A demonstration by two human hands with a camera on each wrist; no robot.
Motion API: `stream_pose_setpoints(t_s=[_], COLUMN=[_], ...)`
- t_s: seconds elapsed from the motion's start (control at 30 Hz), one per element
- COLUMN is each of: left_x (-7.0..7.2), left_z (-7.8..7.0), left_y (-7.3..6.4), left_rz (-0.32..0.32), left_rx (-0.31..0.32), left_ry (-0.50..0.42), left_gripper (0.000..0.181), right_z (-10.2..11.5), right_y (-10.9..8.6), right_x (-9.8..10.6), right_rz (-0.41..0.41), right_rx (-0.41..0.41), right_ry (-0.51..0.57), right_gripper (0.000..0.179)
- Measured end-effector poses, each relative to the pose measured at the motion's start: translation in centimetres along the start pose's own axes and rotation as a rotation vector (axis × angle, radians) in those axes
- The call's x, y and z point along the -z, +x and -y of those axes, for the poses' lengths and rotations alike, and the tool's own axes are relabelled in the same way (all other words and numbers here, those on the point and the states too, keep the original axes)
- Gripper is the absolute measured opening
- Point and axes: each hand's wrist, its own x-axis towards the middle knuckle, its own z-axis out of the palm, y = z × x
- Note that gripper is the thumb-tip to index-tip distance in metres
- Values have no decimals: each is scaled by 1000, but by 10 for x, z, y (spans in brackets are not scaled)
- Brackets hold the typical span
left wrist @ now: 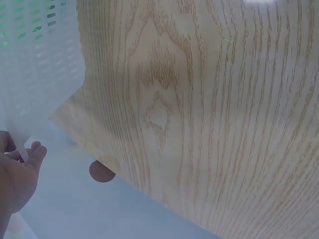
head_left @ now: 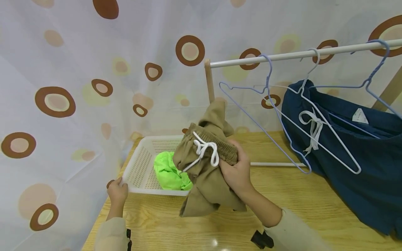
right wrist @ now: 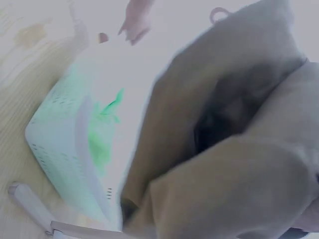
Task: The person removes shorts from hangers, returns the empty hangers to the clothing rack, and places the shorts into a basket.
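My right hand grips a pair of khaki shorts by the elastic waistband, with a white drawstring bow at the front. The shorts hang bunched in front of the white plastic basket and cover its right part. In the right wrist view the khaki cloth fills much of the picture. At the basket's near left corner, my left hand pinches the rim between thumb and fingers; the left wrist view shows this hand too. Bright green cloth lies crumpled inside the basket.
A white rail on wooden posts stands at the right. From it hang a blue hanger, a white hanger and another blue hanger. Dark blue pants with a white drawstring hang there. A patterned curtain backs the wooden table.
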Motion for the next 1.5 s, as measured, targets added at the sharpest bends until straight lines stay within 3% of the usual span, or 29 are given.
stream_pose_setpoints(t_s=[0.17, 0.27, 0.5, 0.73, 0.87, 1.03, 1.13, 1.23, 1.3, 1.43, 1.5], left_x=[0, -2, -2, -2, -1, -2, -3, -3, -3, -3, -2], left_z=[0, 3, 6, 6, 6, 4, 3, 3, 4, 6, 7], left_y=[1, 2, 2, 2, 0, 0, 0, 0, 0, 0, 0], left_rz=[8, 5, -32, -25, -32, -14, -22, -37, -41, -35, -40], left_rx=[-30, -36, -57, -43, -47, -42, -45, -47, -48, -43, -51], left_ry=[-11, -14, 1, -14, -22, -29, -24, -25, -24, -17, -9], left_gripper=[48, 47, 46, 48, 46, 45, 45, 45, 45, 45, 45], right_z=[-24, -38, -57, -73, -90, -114, -120, -118, -115, -110, -110], right_y=[7, 6, -1, -3, -11, -25, -28, -28, -28, -37, -44], right_x=[-32, -46, -68, -92, -96, -85, -78, -74, -73, -64, -60], right_rz=[-41, -50, -28, -70, 79, 343, 426, 447, 430, 306, 263], right_rx=[199, 278, 286, 341, 299, 83, 47, 133, 236, 561, 682], right_ry=[-19, -60, -223, -193, -346, -695, -749, -757, -799, -875, -917], right_gripper=[28, 27, 31, 32, 33, 50, 58, 62, 63, 38, 26])
